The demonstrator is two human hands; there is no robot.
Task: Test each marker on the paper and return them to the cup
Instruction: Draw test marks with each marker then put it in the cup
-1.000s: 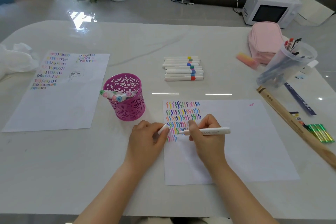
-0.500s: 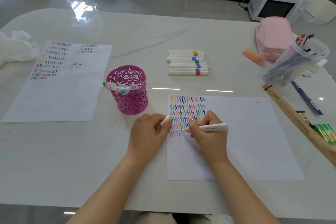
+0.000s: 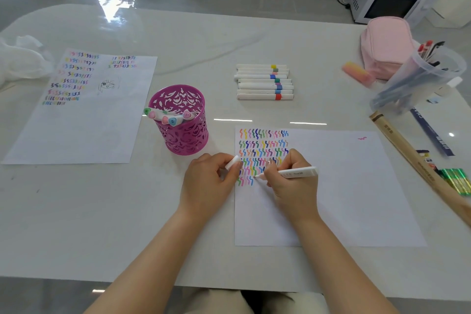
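Note:
My right hand [image 3: 290, 183] grips a white marker [image 3: 298, 173] with its tip touching the paper [image 3: 344, 191] at the end of the lowest row of coloured squiggles. My left hand [image 3: 207, 186] pinches the marker's white cap [image 3: 232, 162] at the paper's left edge. A magenta openwork cup [image 3: 183, 125] stands left of the paper with several markers leaning in it. A row of several white markers [image 3: 265, 81] with coloured bands lies behind the paper.
A second sheet [image 3: 84, 115] with squiggles lies at the left. At the right stand a pink pouch [image 3: 384, 46], a clear tub of pens [image 3: 418, 79], a pink eraser [image 3: 356, 72], a long tan box [image 3: 413, 158] and green pens [image 3: 456, 181]. White cloth [image 3: 20, 58] sits far left.
The marker tip has shifted slightly along the lowest row of squiggles. My left hand keeps the cap in place. The camera has tilted a little downward.

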